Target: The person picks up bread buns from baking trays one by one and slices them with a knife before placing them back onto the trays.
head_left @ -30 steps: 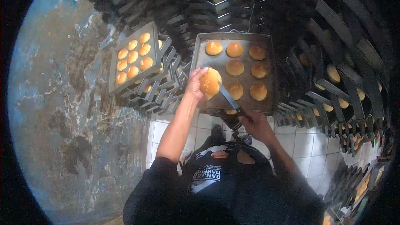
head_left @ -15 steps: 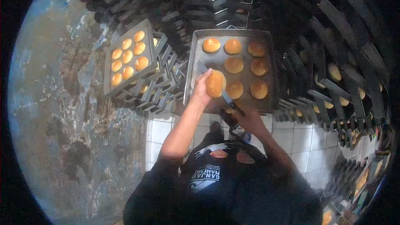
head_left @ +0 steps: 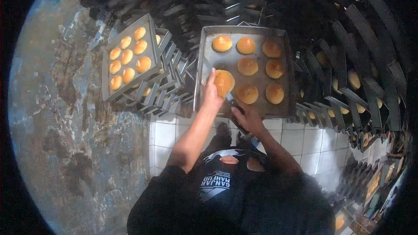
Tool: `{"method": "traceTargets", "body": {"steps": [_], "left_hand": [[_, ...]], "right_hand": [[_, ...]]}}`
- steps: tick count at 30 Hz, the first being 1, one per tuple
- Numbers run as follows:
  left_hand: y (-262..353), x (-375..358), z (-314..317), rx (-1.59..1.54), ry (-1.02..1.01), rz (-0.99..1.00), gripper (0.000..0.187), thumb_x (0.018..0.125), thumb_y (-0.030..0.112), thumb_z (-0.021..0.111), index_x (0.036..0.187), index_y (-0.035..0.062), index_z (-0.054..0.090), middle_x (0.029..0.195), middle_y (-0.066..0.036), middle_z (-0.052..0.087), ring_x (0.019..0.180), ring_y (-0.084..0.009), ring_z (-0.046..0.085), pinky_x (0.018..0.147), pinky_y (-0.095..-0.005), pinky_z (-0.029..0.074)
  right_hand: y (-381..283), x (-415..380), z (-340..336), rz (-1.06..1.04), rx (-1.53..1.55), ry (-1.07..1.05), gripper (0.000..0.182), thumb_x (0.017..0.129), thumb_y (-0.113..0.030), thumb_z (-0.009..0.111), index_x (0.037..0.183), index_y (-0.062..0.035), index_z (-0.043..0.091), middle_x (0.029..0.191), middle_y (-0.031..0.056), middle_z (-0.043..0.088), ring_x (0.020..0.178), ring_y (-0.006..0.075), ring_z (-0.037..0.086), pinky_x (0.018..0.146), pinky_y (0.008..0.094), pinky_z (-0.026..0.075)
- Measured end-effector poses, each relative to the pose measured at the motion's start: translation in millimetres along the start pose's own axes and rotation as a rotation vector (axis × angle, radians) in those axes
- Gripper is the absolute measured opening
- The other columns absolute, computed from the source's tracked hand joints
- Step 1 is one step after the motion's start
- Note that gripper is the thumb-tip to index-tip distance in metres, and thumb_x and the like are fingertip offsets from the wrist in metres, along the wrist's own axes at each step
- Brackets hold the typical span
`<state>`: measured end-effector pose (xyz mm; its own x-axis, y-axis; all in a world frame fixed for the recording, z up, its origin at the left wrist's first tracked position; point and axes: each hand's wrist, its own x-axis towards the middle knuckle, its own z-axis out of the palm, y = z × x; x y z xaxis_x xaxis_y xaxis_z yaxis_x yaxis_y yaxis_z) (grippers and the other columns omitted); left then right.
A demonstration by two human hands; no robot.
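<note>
In the head view my left hand [head_left: 212, 93] is closed on a golden-brown bun [head_left: 224, 82], held over the near left of a metal baking tray [head_left: 209, 28]. My right hand [head_left: 250, 119] grips a knife [head_left: 230, 97] with a dark handle. Its flat metal blade meets the lower right edge of the bun, and most of the blade is hidden there. Several glossy round buns [head_left: 247, 66] sit in rows on the tray. I cannot make out whether the blade lies under the bun or in it.
To the left, another tray of buns [head_left: 126, 56] tops a crisscrossed stack of trays [head_left: 170, 74]. More stacked trays with buns [head_left: 353, 79] rise on the right and behind. White floor tiles [head_left: 300, 141] show below, beside a worn, stained surface [head_left: 78, 139] at left.
My right hand has moved up and closer to the bun, and less of the blade shows. The bun is turned with a rounder face upward. The view has shifted slightly.
</note>
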<state>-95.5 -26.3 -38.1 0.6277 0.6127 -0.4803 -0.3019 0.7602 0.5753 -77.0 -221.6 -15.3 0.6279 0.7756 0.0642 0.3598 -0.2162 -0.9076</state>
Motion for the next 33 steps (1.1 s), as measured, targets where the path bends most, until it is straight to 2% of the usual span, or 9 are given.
{"method": "traceTargets", "body": {"steps": [4,10,12,16,20,22,28,30,33], "left_hand": [[18,40,-9,0.152,0.094,0.109,0.034,0.092,0.033,0.074,0.109,0.0053,0.064,0.097,-0.008,0.068,0.087,-0.0237,0.069,0.078,-0.0405,0.058],[22,94,-32,0.642,0.097,0.138,0.034,0.092,0.032,0.073,0.108,0.0029,0.068,0.096,-0.011,0.07,0.084,-0.0243,0.069,0.077,-0.0396,0.056],[14,117,-47,1.335,0.047,0.574,0.033,0.093,0.031,0.072,0.109,0.002,0.07,0.099,-0.016,0.072,0.085,-0.0281,0.07,0.078,-0.0398,0.055],[5,57,12,1.588,-0.158,1.092,0.036,0.091,0.03,0.069,0.115,0.003,0.07,0.107,-0.022,0.071,0.096,-0.04,0.068,0.086,-0.0455,0.053],[-59,41,3,1.971,-0.437,1.067,0.048,0.091,0.043,0.067,0.122,0.0071,0.064,0.11,-0.022,0.07,0.101,-0.0424,0.065,0.089,-0.0485,0.051],[-66,25,18,1.779,-0.527,0.432,0.056,0.087,0.05,0.071,0.125,0.0101,0.063,0.11,-0.022,0.07,0.104,-0.0425,0.065,0.093,-0.0504,0.051],[-57,-40,49,1.97,-0.517,0.288,0.072,0.079,0.046,0.083,0.13,0.0019,0.057,0.119,-0.019,0.068,0.113,-0.0355,0.064,0.097,-0.0453,0.051],[-65,-26,32,1.847,-0.503,0.22,0.069,0.08,0.043,0.082,0.129,0.0014,0.056,0.122,-0.016,0.067,0.115,-0.0333,0.064,0.097,-0.0441,0.051],[-64,-17,15,1.303,-0.412,0.1,0.06,0.085,0.039,0.08,0.126,0.0032,0.058,0.123,-0.01,0.067,0.114,-0.0291,0.064,0.097,-0.0424,0.051]], "right_hand": [[5,-25,-11,-0.14,-0.136,0.063,0.042,0.096,-0.011,0.062,0.137,-0.0029,0.057,0.094,0.0123,0.069,0.079,0.016,0.066,0.066,0.0325,0.053],[10,-137,-97,0.666,0.277,-0.117,0.041,0.099,-0.015,0.06,0.137,-0.0004,0.058,0.078,0.002,0.067,0.058,0.0065,0.053,0.05,0.0239,0.042],[11,-151,-105,0.78,0.323,-0.026,0.04,0.099,-0.014,0.06,0.136,0.0014,0.058,0.079,0.0022,0.067,0.057,0.0065,0.052,0.05,0.0236,0.042],[24,-157,-109,0.63,0.383,0.106,0.037,0.099,-0.014,0.058,0.132,0.0039,0.059,0.08,0.002,0.066,0.049,0.006,0.048,0.044,0.0229,0.038],[12,-146,-113,0.561,0.449,0.192,0.037,0.098,-0.012,0.06,0.131,0.0038,0.06,0.079,0.0021,0.065,0.049,0.0054,0.049,0.042,0.0234,0.037],[12,-144,-119,0.547,0.417,0.194,0.037,0.097,-0.011,0.06,0.131,0.0037,0.06,0.078,0.0022,0.065,0.049,0.0053,0.049,0.042,0.0233,0.037],[38,-131,-118,0.523,0.495,0.146,0.039,0.097,-0.011,0.059,0.134,0.0019,0.059,0.078,0.0025,0.064,0.05,0.0056,0.05,0.043,0.0236,0.038],[48,-117,-114,0.46,0.365,0.109,0.042,0.098,-0.014,0.063,0.136,0.0013,0.057,0.097,0.0083,0.07,0.082,0.0169,0.065,0.077,0.0316,0.054],[50,-89,-101,0.311,0.378,0.144,0.043,0.098,-0.014,0.063,0.138,0.001,0.056,0.099,0.0103,0.069,0.086,0.0177,0.065,0.08,0.0323,0.054]]}}
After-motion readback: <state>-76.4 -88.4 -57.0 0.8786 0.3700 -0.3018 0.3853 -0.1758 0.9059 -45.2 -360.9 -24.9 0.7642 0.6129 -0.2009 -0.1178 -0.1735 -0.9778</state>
